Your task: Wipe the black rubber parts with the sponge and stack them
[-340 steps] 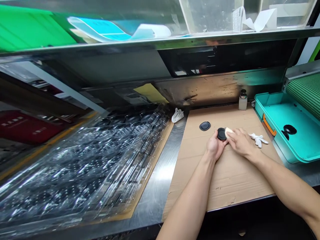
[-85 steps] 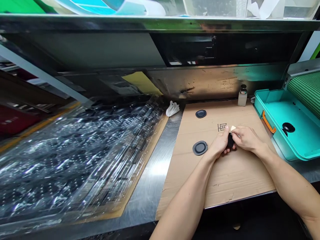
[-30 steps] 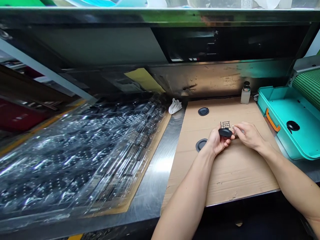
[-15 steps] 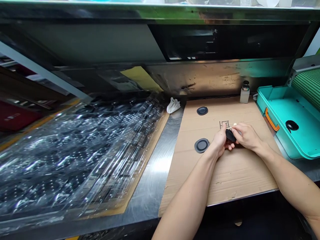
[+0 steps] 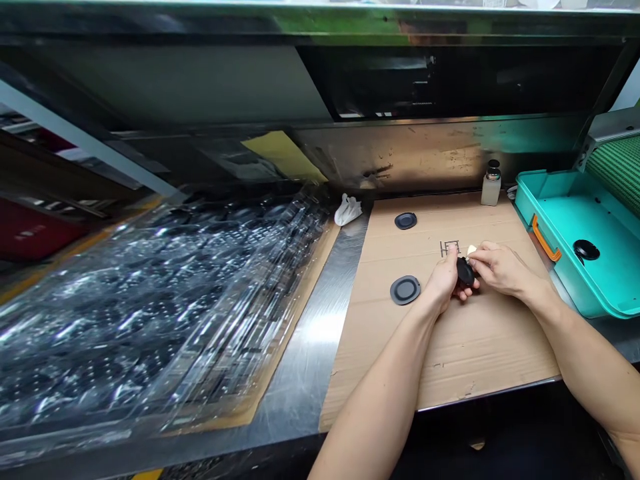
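Observation:
My left hand (image 5: 445,279) is closed around a small black oval part (image 5: 465,271), tilted up above the cardboard sheet (image 5: 480,347). Close against the part's upper right side is my right hand (image 5: 500,268), its thumb and fingers pinched on a small whitish piece (image 5: 471,250); fingers partly hide it and its material is unclear. To the left of my hands, a dark grey oval part (image 5: 405,291) with a raised ring lies flat on the cardboard. Farther back lies another black oval part (image 5: 405,221).
Stacked clear plastic trays (image 5: 200,320) with black parts fill the left side. A crumpled white cloth (image 5: 347,211) lies beside them. At the back stands a black-capped bottle (image 5: 491,189). On the right, a teal bin (image 5: 615,250) with an orange handle holds a black round part (image 5: 586,251).
My hands have shifted slightly right. The black part has turned so more of its face shows, and the whitish piece at my right fingers is more visible. The other parts stay put.

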Tool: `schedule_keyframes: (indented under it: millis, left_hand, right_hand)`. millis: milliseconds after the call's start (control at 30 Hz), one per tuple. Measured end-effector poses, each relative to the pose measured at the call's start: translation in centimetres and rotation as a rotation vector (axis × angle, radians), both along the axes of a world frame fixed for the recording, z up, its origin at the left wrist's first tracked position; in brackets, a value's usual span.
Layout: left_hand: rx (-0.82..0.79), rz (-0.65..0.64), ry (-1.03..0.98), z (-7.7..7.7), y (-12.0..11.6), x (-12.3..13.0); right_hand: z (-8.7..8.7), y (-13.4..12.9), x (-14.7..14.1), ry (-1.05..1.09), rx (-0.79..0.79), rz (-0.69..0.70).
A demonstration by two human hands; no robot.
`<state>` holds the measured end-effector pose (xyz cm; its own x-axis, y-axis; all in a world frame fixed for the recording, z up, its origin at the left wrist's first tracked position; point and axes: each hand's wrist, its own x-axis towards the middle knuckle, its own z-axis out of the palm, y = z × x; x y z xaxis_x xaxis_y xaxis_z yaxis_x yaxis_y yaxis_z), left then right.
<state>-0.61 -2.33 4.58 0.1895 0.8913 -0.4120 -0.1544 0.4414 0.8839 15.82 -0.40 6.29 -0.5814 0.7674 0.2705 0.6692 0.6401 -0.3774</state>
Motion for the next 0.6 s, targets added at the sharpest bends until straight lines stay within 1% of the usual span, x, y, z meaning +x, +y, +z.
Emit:
schedule_keyframes:
  millis: [133, 267, 367, 600]
  left_hand:
    - [0.059, -0.048, 0.084, -0.07, -0.27, 0.11]
    - [0.142, -0.108, 0.191, 0.05, -0.75, 0.03]
    - [0.151, -0.134, 0.259, 0.17, -0.92, -0.07]
    - [0.174, -0.148, 0.224, 0.02, -0.76, -0.24]
  right_hand:
    - [-0.01, 0.09, 0.11, -0.035, -0.023, -0.004]
    - [0.43, 0.13, 0.26, -0.045, -0.035, 0.032]
    - [0.43, 0.14, 0.2, -0.047, -0.031, 0.036]
    - [-0.02, -0.15, -0.27, -0.104, 0.082, 0.029]
